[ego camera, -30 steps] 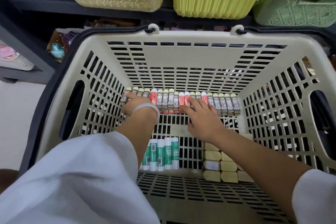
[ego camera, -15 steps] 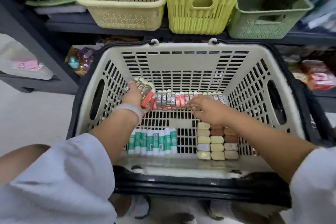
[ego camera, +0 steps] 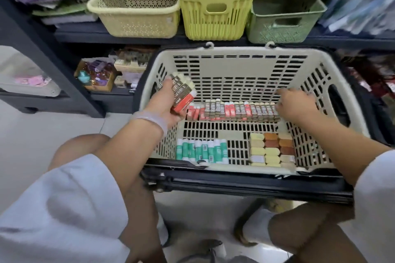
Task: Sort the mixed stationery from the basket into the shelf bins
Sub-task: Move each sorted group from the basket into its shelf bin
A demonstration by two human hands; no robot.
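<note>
1. Gripped in the left hand [ego camera: 165, 105]: a stack of small boxes [ego camera: 181, 92], lifted above the basket's [ego camera: 235, 53] left wall.
2. Inside the basket, against the far wall: a row of small boxes [ego camera: 235, 111], red and brown.
3. At the row's right end: the right hand [ego camera: 296, 107], fingers curled over the last boxes; grip unclear.
4. Nearer in the basket: glue sticks [ego camera: 201, 151] left, erasers [ego camera: 271, 149] right.
5. Above the basket, on the shelf: cream bin [ego camera: 136, 8], yellow bin [ego camera: 215, 4], green bin [ego camera: 284, 21].

bins [ego camera: 215, 6] behind basket [ego camera: 235, 51], perhaps touching
</note>
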